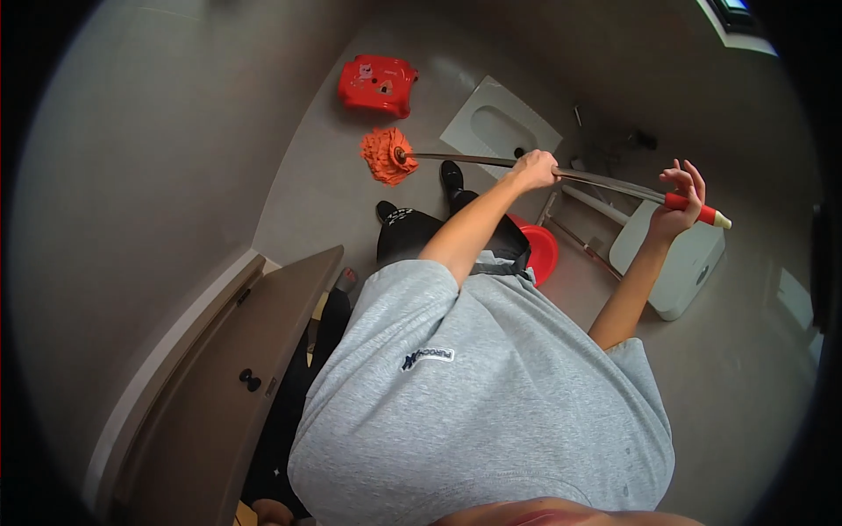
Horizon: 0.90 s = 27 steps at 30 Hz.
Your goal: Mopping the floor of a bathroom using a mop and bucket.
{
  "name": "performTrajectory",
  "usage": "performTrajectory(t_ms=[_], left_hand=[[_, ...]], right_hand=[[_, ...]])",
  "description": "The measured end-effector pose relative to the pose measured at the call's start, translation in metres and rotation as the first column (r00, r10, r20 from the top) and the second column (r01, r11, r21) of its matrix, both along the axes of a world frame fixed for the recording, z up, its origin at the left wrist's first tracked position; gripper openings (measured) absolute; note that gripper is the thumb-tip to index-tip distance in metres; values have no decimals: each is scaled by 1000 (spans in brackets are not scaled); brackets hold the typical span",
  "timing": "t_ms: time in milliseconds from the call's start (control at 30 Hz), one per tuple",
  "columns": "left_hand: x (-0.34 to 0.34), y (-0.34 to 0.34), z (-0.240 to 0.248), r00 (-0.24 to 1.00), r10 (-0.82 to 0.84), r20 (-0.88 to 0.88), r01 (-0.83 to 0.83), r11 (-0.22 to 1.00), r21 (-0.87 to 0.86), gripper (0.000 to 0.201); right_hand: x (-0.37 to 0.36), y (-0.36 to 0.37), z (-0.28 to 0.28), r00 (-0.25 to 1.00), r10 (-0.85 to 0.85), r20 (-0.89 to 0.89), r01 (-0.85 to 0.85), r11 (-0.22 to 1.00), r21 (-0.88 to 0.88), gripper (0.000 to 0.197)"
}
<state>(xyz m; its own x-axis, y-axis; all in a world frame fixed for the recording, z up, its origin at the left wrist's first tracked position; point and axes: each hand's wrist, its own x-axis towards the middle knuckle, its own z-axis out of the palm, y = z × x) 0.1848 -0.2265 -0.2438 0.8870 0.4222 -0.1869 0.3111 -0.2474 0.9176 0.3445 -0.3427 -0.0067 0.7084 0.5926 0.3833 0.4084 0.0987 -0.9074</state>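
A: Currently, left hand [533, 169] has its fingers wrapped round the mop handle [491, 161] at mid-shaft; orange mop head [386, 155] hangs above the floor [324, 188], near the red stool [379, 84].

B: Right hand [680, 200]?

A: Fingers loosely curled on the red grip end [697, 211], partly spread. Red bucket [541, 248] sits below the shaft.

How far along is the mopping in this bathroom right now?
Done: nothing clearly; the floor shows no obvious wet streaks. In hand: the left hand grips the mop handle mid-shaft, the right hand holds its red end, and the orange mop head is near the red stool. Left: apparently most of the floor; the red bucket sits by the feet.
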Motion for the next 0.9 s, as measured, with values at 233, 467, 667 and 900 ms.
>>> performTrajectory(t_ms=[233, 467, 667, 900], left_hand=[[-89, -20, -59, 980, 76, -182, -65, 996, 65, 21], [-352, -29, -164, 745, 624, -235, -534, 769, 351, 12], [-389, -27, -180, 323, 939, -119, -841, 343, 419, 18], [-418, -25, -163, 153, 988, 22, -948, 140, 287, 36]], right_hand=[[-33, -25, -94, 992, 84, -91, -94, 989, -111, 55], [-264, 13, -190, 666, 572, -479, -733, 621, -279, 65], [-302, 84, -187, 240, 830, -503, -968, 169, -183, 38], [-351, 114, -160, 1, 940, -340, -963, -90, -253, 24]])
